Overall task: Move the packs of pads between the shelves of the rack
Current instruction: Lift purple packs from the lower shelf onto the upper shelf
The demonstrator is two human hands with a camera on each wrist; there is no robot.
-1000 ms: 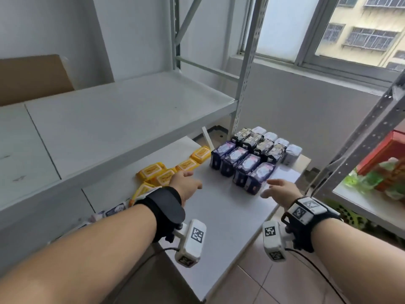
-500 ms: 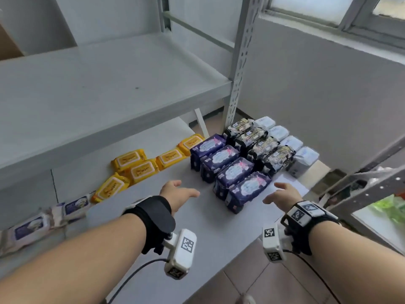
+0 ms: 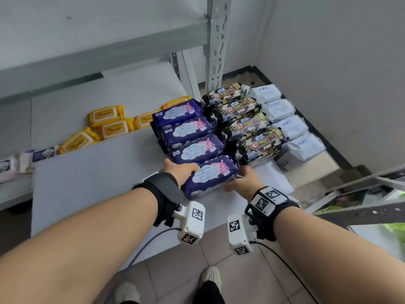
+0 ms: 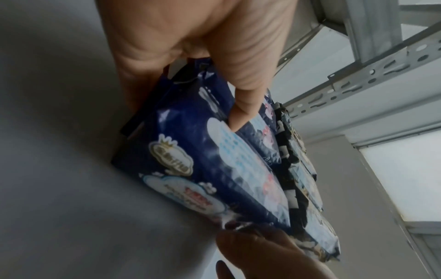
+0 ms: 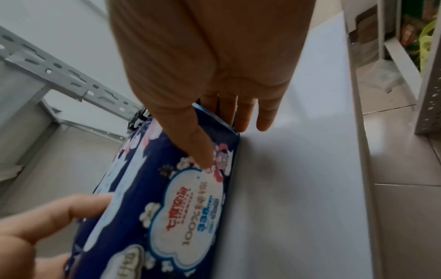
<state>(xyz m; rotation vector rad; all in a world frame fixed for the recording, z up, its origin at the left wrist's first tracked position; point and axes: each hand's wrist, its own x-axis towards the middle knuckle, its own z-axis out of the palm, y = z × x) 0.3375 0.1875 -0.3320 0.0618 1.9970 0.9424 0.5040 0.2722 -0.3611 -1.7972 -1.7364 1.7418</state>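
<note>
Seen from a head camera, looking down at a low white shelf on a grey rack. Two bare hands clamped on the nearest navy pack, at the front of a row of four navy packs running toward 12 o'clock. Left hand at the pack's 9 o'clock end, thumb across the top and fingers curled round the end below. Right hand at the 3 o'clock end, thumb pressed on the printed face, fingers tucked behind the end. Pack apparently resting on the shelf, though motion blur makes contact hard to confirm. Just beside the navy row, toward 2 o'clock, a row of four black packs; beyond those, at 3 o'clock, four pale blue packs. Toward 10 o'clock, on a lower shelf level behind, yellow wipes packs, with pale wipes packs at far 9 o'clock. Tiled floor and a shoe at 6 o'clock.
</note>
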